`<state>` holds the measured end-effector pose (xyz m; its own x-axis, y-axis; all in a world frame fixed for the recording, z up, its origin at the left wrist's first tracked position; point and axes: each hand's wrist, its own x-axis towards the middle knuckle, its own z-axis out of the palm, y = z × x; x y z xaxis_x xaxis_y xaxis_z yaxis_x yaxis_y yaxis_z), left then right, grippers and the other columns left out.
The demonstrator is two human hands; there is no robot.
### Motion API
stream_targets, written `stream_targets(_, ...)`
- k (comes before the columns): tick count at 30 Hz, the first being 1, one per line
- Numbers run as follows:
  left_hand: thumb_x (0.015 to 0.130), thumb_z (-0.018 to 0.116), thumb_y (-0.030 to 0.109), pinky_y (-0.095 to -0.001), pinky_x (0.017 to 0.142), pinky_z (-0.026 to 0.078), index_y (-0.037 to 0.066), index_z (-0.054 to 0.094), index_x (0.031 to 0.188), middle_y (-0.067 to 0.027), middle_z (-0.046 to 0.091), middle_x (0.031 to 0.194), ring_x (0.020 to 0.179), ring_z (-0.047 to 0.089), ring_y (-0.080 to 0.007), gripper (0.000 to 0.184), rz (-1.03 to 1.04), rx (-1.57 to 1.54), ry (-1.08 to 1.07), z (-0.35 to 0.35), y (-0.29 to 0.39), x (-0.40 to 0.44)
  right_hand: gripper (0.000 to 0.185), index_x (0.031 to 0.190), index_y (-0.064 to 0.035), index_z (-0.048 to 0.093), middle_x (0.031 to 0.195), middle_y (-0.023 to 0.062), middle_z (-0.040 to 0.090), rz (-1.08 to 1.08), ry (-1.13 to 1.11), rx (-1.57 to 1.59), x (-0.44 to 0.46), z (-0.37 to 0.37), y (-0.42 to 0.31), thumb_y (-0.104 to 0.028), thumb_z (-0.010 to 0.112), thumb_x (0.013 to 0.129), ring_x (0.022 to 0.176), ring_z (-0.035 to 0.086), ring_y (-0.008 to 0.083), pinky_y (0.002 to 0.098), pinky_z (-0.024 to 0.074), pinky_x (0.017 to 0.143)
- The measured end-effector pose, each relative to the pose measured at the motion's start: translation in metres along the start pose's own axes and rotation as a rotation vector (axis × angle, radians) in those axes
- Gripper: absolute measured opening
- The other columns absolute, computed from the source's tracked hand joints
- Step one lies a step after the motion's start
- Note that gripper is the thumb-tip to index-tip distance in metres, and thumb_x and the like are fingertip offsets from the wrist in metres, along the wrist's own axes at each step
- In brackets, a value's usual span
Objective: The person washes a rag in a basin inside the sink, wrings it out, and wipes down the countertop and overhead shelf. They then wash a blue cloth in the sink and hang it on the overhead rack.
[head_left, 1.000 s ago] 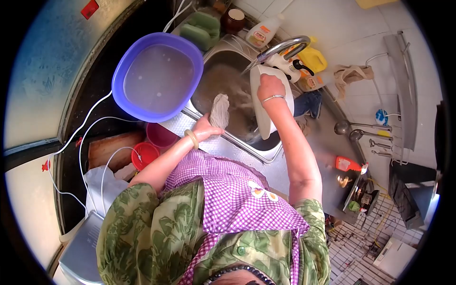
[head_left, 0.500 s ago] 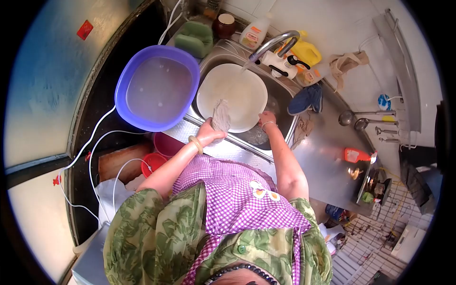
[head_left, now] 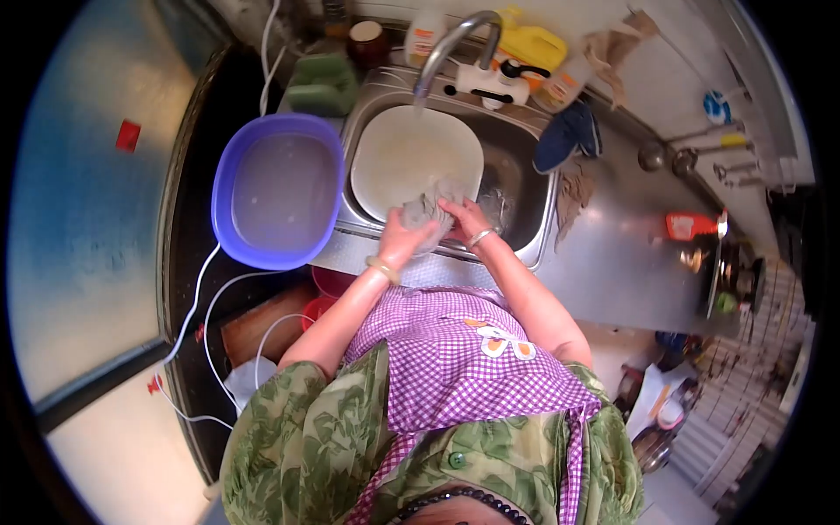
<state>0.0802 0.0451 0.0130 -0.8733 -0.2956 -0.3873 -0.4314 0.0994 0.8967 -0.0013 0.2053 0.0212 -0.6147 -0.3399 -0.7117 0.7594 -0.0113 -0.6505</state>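
Note:
My left hand (head_left: 404, 238) and my right hand (head_left: 467, 220) are both closed on a bunched grey-beige cloth (head_left: 426, 211). They hold it over the near rim of a white basin (head_left: 420, 156), which sits tilted in the steel sink (head_left: 521, 199). Cloudy-looking water seems to be in the basin. Above its far rim hangs the spout of the curved metal faucet (head_left: 458, 39). Parts of the fingers are hidden behind the cloth.
A purple tub (head_left: 226, 201) of cloudy water stands left of the sink. On the right lie a blue shoe-like item (head_left: 569, 138) and a crumpled brown cloth (head_left: 573, 199). Behind the sink are a yellow jug (head_left: 535, 44) and a green container (head_left: 321, 83). White cables (head_left: 194, 293) run down the left.
My right hand has left the sink's right side and joined my left hand on the cloth. The cloth is now bunched between both hands. The camera view has shifted.

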Motion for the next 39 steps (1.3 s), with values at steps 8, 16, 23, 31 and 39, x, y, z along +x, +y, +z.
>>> stream_targets(8,0.083,0.070,0.011,-0.0491,0.102,0.045,0.000,0.052,0.119,-0.0170,0.060,0.119,0.115,0.058,-0.0316,0.042,-0.488,-1.241,-0.164,-0.054,0.022,0.009,0.053,0.130,-0.0034,0.048,0.120,0.0113,0.062,0.000,-0.151,0.197,-0.013,-0.029,0.014,-0.028,0.071,0.089,0.101,0.066,0.0241,0.0374,0.0574,0.076)
stream_targets(16,0.082,0.071,0.007,-0.0433,0.101,0.045,0.001,0.054,0.124,-0.0121,0.060,0.123,0.115,0.058,-0.0267,0.046,0.025,-0.493,0.004,-0.036,0.064,-0.005,0.051,0.125,-0.0063,0.058,0.117,0.0084,0.064,0.044,0.083,0.168,-0.005,-0.025,0.026,-0.042,0.067,0.089,0.104,0.062,0.0216,0.0370,0.0510,0.084)
stream_targets(23,0.089,0.071,0.020,-0.0463,0.105,0.042,0.006,0.049,0.133,-0.0121,0.055,0.134,0.123,0.052,-0.0290,0.052,-0.433,-1.029,-0.216,-0.045,0.067,0.011,0.045,0.119,-0.0006,0.061,0.113,0.0100,0.068,-0.250,0.199,0.246,0.019,-0.034,-0.007,-0.031,0.071,0.088,0.105,0.065,0.0197,0.0340,0.0515,0.090)
stream_targets(31,0.095,0.052,0.017,-0.0485,0.101,0.044,0.000,0.051,0.128,-0.0168,0.060,0.127,0.116,0.058,-0.0341,0.037,-0.574,-1.052,-0.256,-0.037,0.063,0.005,0.051,0.120,0.0024,0.061,0.112,0.0055,0.065,-0.720,-0.078,-0.121,-0.069,0.033,-0.090,-0.033,0.074,0.087,0.104,0.057,0.0112,0.0277,0.0459,0.092)
stream_targets(39,0.097,0.050,0.019,-0.0485,0.104,0.044,-0.001,0.055,0.123,-0.0194,0.062,0.121,0.116,0.058,-0.0345,0.033,-0.258,-1.000,-0.370,-0.062,0.131,-0.003,0.051,0.120,-0.0024,0.061,0.107,0.0025,0.067,-0.575,-0.245,-0.002,-0.089,-0.028,-0.110,-0.046,0.060,0.094,0.096,0.061,0.0126,0.0283,0.0484,0.087)
